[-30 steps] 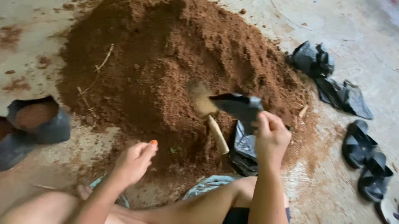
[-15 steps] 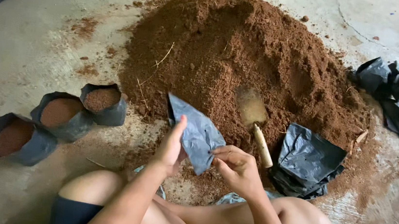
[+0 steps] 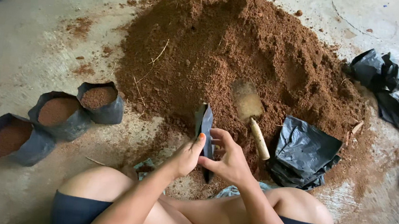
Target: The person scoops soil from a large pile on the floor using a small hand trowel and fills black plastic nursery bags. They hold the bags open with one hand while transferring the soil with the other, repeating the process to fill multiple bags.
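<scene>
Both hands, left hand and right hand, grasp an empty black grow bag before the soil pile. Trowel lies just right; three filled bags stand left.

Bare grey concrete floor, dusted with brown crumbs, lies under soft, even daylight.

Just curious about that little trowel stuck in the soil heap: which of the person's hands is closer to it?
Right. The right hand sits just left of the trowel handle, pinching the black bag. The left hand holds the bag's other side, farther away.
</scene>
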